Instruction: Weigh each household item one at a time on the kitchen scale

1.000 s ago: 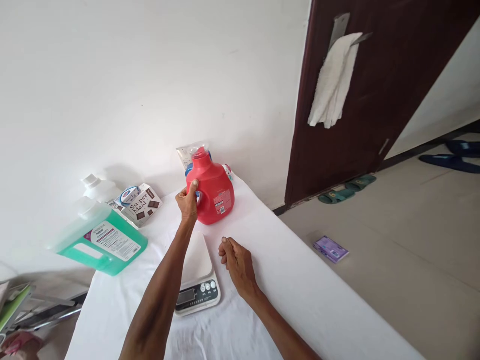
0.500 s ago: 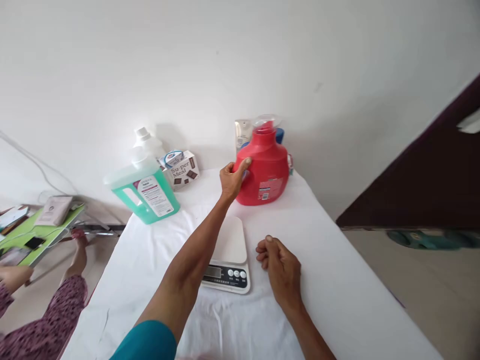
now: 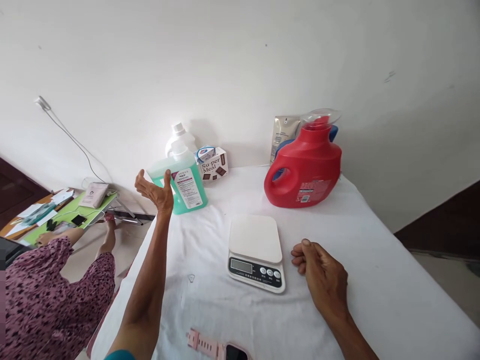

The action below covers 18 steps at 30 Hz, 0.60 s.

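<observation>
My left hand (image 3: 155, 192), thumb and fingers apart and holding nothing, is at the left side of a jug of green liquid (image 3: 200, 192) and covers part of it; whether it touches the jug I cannot tell. Loosely closed, my right hand (image 3: 322, 277) rests on the cloth just right of a white digital kitchen scale (image 3: 255, 240), with nothing visible in its fingers. The scale's plate is bare. Back right stands a red detergent jug (image 3: 318, 165) with a clear cap on top, its handle facing left.
Behind the green jug are a white bottle (image 3: 180, 137), a "Su-per Meal" box (image 3: 214, 167) and a small blue-and-white pack (image 3: 205, 154). A beige tube (image 3: 283, 132) stands behind the red jug. A pink-strapped watch (image 3: 221, 347) lies at the front. A person (image 3: 56, 290) sits left by a green table (image 3: 71, 215).
My left hand has let go of the red jug and moved left to the green jug. My right hand stays beside the scale. The view has swung left.
</observation>
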Motion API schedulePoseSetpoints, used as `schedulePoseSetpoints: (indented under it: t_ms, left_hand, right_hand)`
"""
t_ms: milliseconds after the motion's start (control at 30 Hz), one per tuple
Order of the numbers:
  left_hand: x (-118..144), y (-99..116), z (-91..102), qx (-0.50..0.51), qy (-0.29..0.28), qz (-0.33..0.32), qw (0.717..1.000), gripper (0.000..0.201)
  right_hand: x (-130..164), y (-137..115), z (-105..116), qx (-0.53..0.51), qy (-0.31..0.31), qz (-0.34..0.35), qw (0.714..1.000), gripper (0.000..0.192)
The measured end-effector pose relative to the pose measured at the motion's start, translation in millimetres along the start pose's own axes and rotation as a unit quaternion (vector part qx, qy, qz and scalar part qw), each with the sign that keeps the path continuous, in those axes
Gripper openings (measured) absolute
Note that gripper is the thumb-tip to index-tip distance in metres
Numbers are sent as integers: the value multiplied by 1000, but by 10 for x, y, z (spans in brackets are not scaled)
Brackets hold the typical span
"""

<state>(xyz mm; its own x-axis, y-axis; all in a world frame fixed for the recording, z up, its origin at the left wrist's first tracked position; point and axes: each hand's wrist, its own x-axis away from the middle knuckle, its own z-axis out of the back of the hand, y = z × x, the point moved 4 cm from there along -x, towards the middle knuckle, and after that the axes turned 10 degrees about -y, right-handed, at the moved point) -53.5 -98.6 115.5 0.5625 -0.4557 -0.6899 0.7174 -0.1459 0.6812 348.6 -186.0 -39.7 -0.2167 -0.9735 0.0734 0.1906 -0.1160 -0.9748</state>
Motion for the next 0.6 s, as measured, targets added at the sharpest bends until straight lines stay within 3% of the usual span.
schedulePoseSetpoints:
  t_ms: [133, 267, 400, 500, 600]
  left_hand:
    - [-80, -458, -121, 111, -144, 106, 978, 54]
    - [0, -533, -158, 209, -172, 133, 953, 53]
    - [180, -398, -105, 290, -151, 184, 927, 60]
    - [317, -268, 17, 297, -100, 211, 926, 59]
    - [392, -140, 177, 290, -87, 200, 932, 55]
  right_hand:
    - [6, -10, 3, 11, -5, -9, 1000, 63]
    - [16, -22, -1, -3, -1, -1, 1000, 61]
    - [13, -37, -14, -19, 2, 8, 1000, 62]
    - [10, -56, -19, -40, 3, 14, 999, 64]
    - [9, -78, -19, -51, 2, 21, 998, 68]
